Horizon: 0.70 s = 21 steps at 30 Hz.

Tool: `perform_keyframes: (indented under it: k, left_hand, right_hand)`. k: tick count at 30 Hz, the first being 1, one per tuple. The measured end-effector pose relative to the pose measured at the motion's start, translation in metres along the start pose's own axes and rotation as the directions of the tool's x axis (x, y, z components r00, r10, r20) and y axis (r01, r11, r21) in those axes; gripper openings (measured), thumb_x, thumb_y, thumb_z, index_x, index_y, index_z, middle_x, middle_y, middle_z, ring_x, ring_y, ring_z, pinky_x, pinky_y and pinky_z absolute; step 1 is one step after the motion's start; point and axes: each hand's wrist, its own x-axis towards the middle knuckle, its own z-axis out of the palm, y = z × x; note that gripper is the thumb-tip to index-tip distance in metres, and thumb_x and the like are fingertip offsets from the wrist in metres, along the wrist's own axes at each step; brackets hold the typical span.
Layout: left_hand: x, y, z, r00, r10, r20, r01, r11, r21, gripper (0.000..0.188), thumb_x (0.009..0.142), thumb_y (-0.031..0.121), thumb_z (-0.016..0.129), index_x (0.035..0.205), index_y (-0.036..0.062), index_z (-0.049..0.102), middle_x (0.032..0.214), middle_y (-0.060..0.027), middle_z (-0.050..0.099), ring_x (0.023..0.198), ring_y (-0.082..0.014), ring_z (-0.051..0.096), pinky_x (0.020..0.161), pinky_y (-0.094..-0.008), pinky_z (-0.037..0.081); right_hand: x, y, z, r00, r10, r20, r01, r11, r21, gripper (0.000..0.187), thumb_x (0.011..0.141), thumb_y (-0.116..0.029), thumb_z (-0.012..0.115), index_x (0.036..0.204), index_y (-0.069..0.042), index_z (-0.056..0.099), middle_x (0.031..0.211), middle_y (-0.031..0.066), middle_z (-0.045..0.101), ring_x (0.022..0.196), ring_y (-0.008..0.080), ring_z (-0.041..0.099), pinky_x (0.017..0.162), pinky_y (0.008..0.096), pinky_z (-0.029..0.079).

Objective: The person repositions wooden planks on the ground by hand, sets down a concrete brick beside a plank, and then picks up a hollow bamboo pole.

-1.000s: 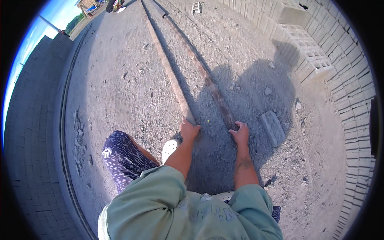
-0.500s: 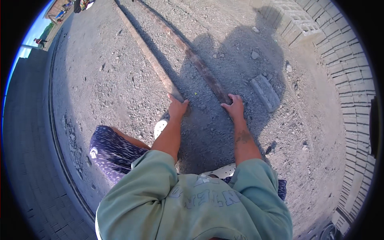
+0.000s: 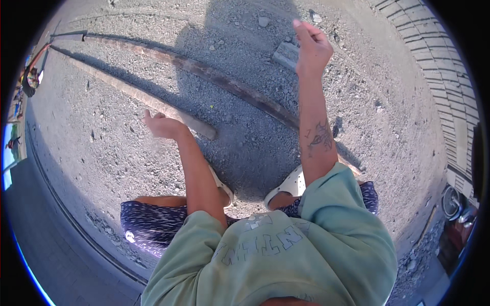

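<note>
Two long, worn poles lie across the gravel, running from before my feet to the far left. The near one is a pale brown pole (image 3: 122, 86), its rounded end between my shoes. Farther right is a darker, blotchy brown pole (image 3: 219, 79), whose near end my right forearm partly hides. My left hand (image 3: 164, 126) hovers beside the pale pole near its end, fingers loosely spread and holding nothing. Raised beyond the dark pole, my right hand (image 3: 313, 53) is loosely curled with the thumb out, and nothing shows in it.
A grey block (image 3: 286, 55) lies on the gravel past my right hand. Rows of stacked blocks (image 3: 439, 66) line the right. At far left, another person (image 3: 31, 79) reaches toward the poles' far ends. A wall (image 3: 56, 229) stands at lower left; a metal basin (image 3: 451, 203) sits at lower right.
Both hands have let go of the pole ends: the left has moved left, the right up and away. The view has turned right, and the poles now lie more slanted across it.
</note>
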Motion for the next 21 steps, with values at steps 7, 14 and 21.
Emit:
perform_keyframes:
  k: [7,14,21]
  left_hand:
    - [-0.004,0.317,-0.014,0.953,0.303,-0.010,-0.262,0.808,-0.527,0.060,0.094,0.045,0.018,0.094,0.0026,0.060,0.069,-0.0039,0.048,0.071,-0.0158,0.044,0.076,-0.0382,0.032]
    - [0.053,0.383,-0.090,0.874,0.310,0.375,-0.385,0.912,0.144,0.066,0.095,0.046,0.016,0.096,0.0014,0.065,0.078,-0.0068,0.055,0.079,-0.0217,0.050,0.085,-0.0426,0.036]
    - [0.074,0.332,-0.217,0.730,-0.177,0.661,-0.437,0.622,0.650,0.060,0.093,0.051,0.030,0.105,0.0026,0.064,0.099,-0.0199,0.061,0.095,-0.0351,0.055,0.088,-0.0462,0.039]
  right_hand:
    - [0.004,-0.324,0.004,0.885,-0.454,0.104,0.368,0.818,0.442,0.018,0.087,-0.022,0.058,0.085,-0.004,0.058,0.081,0.0070,0.061,0.075,0.0160,0.055,0.072,0.0306,0.044]
    - [-0.029,-0.398,-0.094,0.890,0.452,0.056,-0.106,0.324,-0.940,0.037,0.082,-0.027,0.068,0.112,-0.006,0.060,0.100,0.0108,0.065,0.095,0.0188,0.061,0.082,0.0329,0.048]
    - [-0.265,-0.501,-0.268,0.487,0.793,-0.365,-0.432,-0.145,-0.890,0.051,0.075,-0.032,0.073,0.113,-0.002,0.058,0.097,0.0149,0.066,0.088,0.0210,0.063,0.074,0.0327,0.050]
